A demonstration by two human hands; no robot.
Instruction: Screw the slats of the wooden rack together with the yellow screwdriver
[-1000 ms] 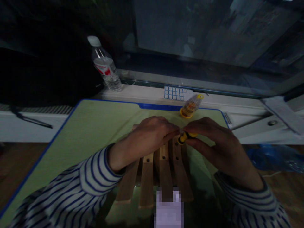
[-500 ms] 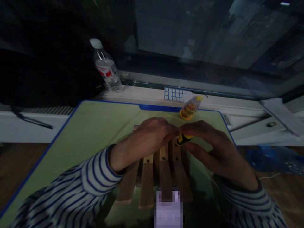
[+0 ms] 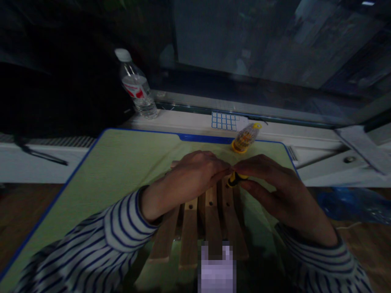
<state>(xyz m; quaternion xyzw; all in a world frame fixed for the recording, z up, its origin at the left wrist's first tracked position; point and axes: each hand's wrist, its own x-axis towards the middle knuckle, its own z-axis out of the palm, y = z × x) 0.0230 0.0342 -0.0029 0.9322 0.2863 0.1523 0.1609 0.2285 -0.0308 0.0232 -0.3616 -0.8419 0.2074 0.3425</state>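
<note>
Several wooden slats [image 3: 188, 240] with dark screw holes lie side by side in front of me. My left hand [image 3: 198, 171] reaches across their far part, fingers curled down over the wood with their tips hidden. Between the thumb and fingers of my right hand [image 3: 269, 191] is a short yellow-and-black screwdriver [image 3: 234, 179]. It tilts over the rightmost slat, and its tip is too dark to make out. The fingertips of both hands meet just above the screwdriver's handle.
All this is on a pale green folding table [image 3: 131, 158] with a blue edge. At its far side stands a clear bottle with a yellow cap [image 3: 244, 140]. A water bottle [image 3: 137, 89] and a blue-grid card [image 3: 224, 121] are on the windowsill [image 3: 183, 122].
The screwdriver handle has turned slightly in my right hand, whose fingers and wrist have shifted a little to the right. My left hand and the slats have stayed in place.
</note>
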